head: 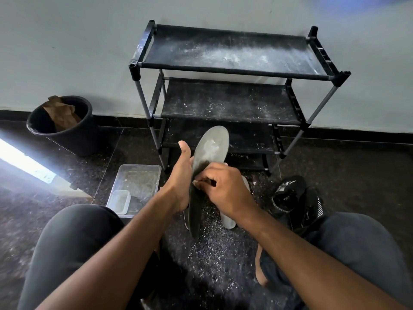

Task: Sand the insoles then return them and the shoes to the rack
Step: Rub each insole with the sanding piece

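Observation:
A dark grey insole (211, 151) stands nearly upright in front of me, toe end up, with a pale worn patch near the top. My left hand (181, 184) grips its left edge, thumb raised. My right hand (223, 186) presses a small brown piece of sandpaper (197, 182) against the insole's middle. A second, lighter insole (228, 220) lies on the floor behind my right hand, mostly hidden. Two black shoes (295, 198) with white stripes lie on the floor to the right. The black shoe rack (234, 70) stands against the wall, its shelves dusty and bare.
A black bucket (64, 128) holding crumpled brown paper sits at the left by the wall. A clear plastic tray (134, 186) with a smaller container inside rests on the floor left of my hands. Sanding dust covers the dark floor between my knees.

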A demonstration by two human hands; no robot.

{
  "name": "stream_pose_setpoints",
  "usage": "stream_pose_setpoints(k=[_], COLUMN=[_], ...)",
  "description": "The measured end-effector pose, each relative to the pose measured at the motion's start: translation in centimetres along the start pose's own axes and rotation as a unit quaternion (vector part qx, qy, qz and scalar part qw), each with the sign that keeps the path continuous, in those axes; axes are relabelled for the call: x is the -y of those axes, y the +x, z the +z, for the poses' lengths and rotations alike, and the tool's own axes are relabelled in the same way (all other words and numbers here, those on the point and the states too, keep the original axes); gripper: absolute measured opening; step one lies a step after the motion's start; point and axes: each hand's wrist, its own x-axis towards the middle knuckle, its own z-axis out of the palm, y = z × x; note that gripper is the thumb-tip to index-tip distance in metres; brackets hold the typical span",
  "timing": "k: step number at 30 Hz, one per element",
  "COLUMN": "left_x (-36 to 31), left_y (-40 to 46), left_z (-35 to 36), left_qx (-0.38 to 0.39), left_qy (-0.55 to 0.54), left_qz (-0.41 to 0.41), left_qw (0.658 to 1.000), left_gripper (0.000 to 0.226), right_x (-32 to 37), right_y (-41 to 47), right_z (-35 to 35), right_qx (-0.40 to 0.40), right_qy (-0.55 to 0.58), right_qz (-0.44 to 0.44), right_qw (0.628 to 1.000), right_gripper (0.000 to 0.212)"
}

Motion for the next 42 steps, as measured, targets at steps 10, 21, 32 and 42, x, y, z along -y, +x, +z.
stream_pose_setpoints(k=[10,21,32,42], left_x=[0.0,0.1,0.1,0.0], left_y=[-1.0,-2.0,-1.8,-1.8], left_z=[1.1,2.3,1.7,1.4], left_qx=[0.023,0.055,0.013,-0.006], left_qy=[-0.070,-0.071,-0.063,-0.074], left_qz=[-0.008,-0.017,-0.023,-0.038], left_qw=[0.997,0.996,0.998,0.996], left_gripper=[0.057,0.047,0.045,0.041], right_x=[-0.3,-0.4,0.3,0.9], right_y=[0.5,0.9,0.7,-0.1], right_z=[-0.9,-1.2,-0.8,-0.5], right_qx=[-0.054,-0.127,-0.086,-0.053], right_qy=[0.008,-0.013,0.006,0.055], right_qz=[0.040,0.046,0.035,0.102], right_qw=[0.998,0.991,0.996,0.992], right_gripper=[0.006,0.009,0.008,0.005])
